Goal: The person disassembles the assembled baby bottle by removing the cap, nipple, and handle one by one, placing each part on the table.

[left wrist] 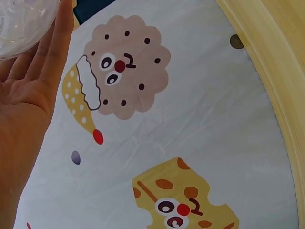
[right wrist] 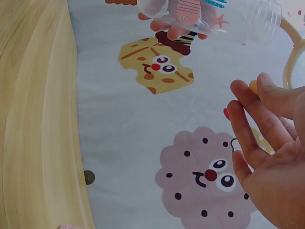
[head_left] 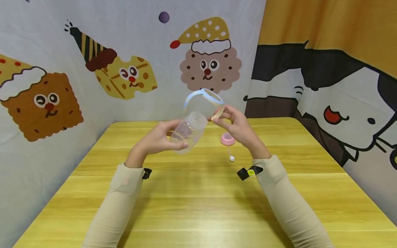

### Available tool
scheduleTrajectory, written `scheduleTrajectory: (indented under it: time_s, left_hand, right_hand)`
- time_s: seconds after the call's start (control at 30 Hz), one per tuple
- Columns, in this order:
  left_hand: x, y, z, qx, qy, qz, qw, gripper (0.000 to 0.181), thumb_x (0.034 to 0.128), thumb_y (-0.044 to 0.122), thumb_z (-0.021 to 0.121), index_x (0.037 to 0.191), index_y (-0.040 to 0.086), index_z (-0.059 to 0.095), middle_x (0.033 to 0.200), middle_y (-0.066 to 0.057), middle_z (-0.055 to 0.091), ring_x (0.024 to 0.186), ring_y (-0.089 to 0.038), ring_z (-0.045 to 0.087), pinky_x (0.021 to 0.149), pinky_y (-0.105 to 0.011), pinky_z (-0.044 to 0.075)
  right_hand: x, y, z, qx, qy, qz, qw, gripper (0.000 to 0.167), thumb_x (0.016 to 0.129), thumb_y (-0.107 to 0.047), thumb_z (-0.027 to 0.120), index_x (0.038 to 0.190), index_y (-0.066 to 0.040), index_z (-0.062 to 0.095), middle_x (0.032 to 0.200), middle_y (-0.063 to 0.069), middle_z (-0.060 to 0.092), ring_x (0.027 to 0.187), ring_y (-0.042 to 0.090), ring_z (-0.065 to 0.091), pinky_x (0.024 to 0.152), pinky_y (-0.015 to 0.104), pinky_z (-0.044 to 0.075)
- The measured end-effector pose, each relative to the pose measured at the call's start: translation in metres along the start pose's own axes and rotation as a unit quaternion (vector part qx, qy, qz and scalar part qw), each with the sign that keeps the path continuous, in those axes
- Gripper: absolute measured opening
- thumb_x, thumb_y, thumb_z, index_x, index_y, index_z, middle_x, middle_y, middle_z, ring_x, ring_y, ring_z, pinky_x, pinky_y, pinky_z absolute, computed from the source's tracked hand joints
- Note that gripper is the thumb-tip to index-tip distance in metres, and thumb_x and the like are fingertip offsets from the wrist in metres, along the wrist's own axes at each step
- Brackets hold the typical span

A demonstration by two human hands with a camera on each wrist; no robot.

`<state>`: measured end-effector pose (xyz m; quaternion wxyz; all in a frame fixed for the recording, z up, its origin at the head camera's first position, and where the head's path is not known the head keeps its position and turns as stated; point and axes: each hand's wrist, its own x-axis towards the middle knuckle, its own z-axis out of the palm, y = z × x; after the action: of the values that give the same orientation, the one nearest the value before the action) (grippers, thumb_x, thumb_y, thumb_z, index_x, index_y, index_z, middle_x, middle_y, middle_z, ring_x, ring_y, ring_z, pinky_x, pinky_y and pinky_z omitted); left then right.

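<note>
A clear baby bottle (head_left: 188, 132) with an open neck is tilted above the table, its mouth up and to the right. My left hand (head_left: 161, 137) grips its body, thumb in front and fingers behind. In the right wrist view, printed sea pictures show on the bottle (right wrist: 205, 14). My right hand (head_left: 234, 124) pinches one end of a blue and yellow two-armed bottle handle (head_left: 203, 93) between thumb and index finger. The handle's ring sits above the bottle's neck, apart from it. On the table lies a pink bottle collar (head_left: 227, 138) with a thin straw ending in a white ball (head_left: 232, 158).
The wood-grain table (head_left: 198, 206) stretches under both arms. Behind it hangs a white cloth (head_left: 149, 31) printed with cartoon biscuits and cheese, and at the right a cartoon-printed curtain (head_left: 325, 20). Black straps with small devices (head_left: 245, 174) sit at the wrists.
</note>
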<state>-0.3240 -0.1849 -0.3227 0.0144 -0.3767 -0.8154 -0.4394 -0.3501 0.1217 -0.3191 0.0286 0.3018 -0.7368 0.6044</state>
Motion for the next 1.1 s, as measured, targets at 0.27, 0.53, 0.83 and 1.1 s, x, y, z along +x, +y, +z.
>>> scheduleTrajectory:
  time_s: [0.27, 0.53, 0.83, 1.1]
  left_hand:
    - [0.000, -0.001, -0.005, 0.014, -0.002, 0.000, 0.9999, 0.060, 0.0884, 0.026, 0.083, 0.142, 0.009, 0.063, 0.118, -0.010, 0.075, 0.104, -0.023, 0.071, 0.098, -0.048, 0.056]
    - [-0.001, 0.001, -0.007, 0.021, 0.002, -0.007, 0.9997, 0.059, 0.0886, 0.026, 0.083, 0.142, 0.011, 0.063, 0.117, -0.011, 0.075, 0.102, -0.024, 0.071, 0.096, -0.050, 0.056]
    - [-0.002, 0.003, -0.005, 0.020, 0.000, -0.013, 0.9997, 0.062, 0.0873, 0.026, 0.083, 0.144, 0.010, 0.062, 0.119, -0.011, 0.074, 0.103, -0.025, 0.070, 0.097, -0.058, 0.055]
    - [-0.003, 0.002, -0.005, 0.025, 0.004, -0.011, 0.9996, 0.060, 0.0871, 0.028, 0.083, 0.141, 0.012, 0.063, 0.117, -0.010, 0.075, 0.102, -0.024, 0.070, 0.096, -0.049, 0.055]
  right_hand:
    - [0.002, 0.002, -0.003, 0.017, 0.025, 0.000, 0.9995, 0.016, 0.104, -0.009, 0.068, 0.117, -0.002, 0.061, 0.118, 0.011, 0.078, 0.138, 0.022, 0.054, 0.120, 0.057, 0.037]
    - [0.003, 0.008, -0.005, 0.018, 0.044, 0.008, 0.9988, 0.016, 0.106, -0.011, 0.066, 0.117, -0.001, 0.060, 0.123, 0.025, 0.073, 0.133, 0.029, 0.060, 0.120, 0.052, 0.040]
    - [0.002, 0.020, -0.009, 0.031, 0.037, 0.027, 0.9985, 0.024, 0.109, -0.014, 0.061, 0.126, 0.003, 0.057, 0.123, 0.020, 0.074, 0.127, 0.022, 0.064, 0.120, 0.048, 0.040]
    - [0.004, 0.025, -0.009, 0.028, 0.034, 0.058, 0.9973, 0.018, 0.109, -0.016, 0.062, 0.124, -0.005, 0.060, 0.117, 0.003, 0.078, 0.131, 0.027, 0.061, 0.121, 0.051, 0.038]
